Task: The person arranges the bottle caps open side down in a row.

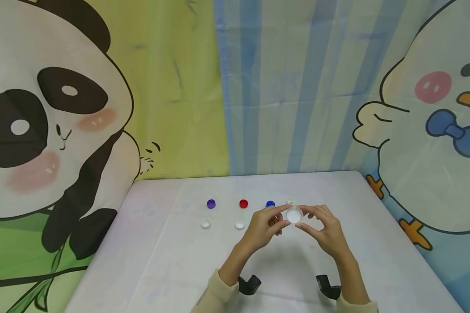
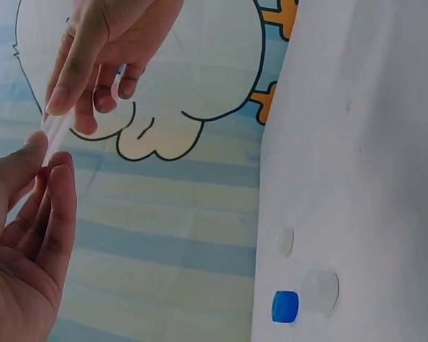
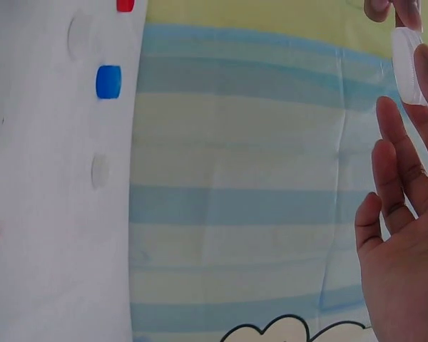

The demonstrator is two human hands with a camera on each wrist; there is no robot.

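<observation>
Between both hands, raised above the table, is a round white cap (image 1: 294, 214). Thumb and fingertips of my left hand (image 1: 264, 226) pinch its left edge. From the right, my right hand (image 1: 325, 232) pinches the opposite edge. Seen edge-on in the right wrist view, the white cap (image 3: 406, 68) has a ribbed side. A blue cap (image 1: 270, 203) and a small whitish cap (image 1: 291, 201) lie on the table behind the hands. The left wrist view shows another pale cap (image 2: 321, 291) beside the blue one; the hands hide it in the head view.
Farther left on the white table (image 1: 172, 261) lie a purple cap (image 1: 211, 204) and a red cap (image 1: 243, 203). Two white caps (image 1: 206, 224) sit in front of them. A cartoon-printed curtain (image 1: 278, 87) hangs behind the table. Black wrist mounts (image 1: 249, 285) are on both forearms.
</observation>
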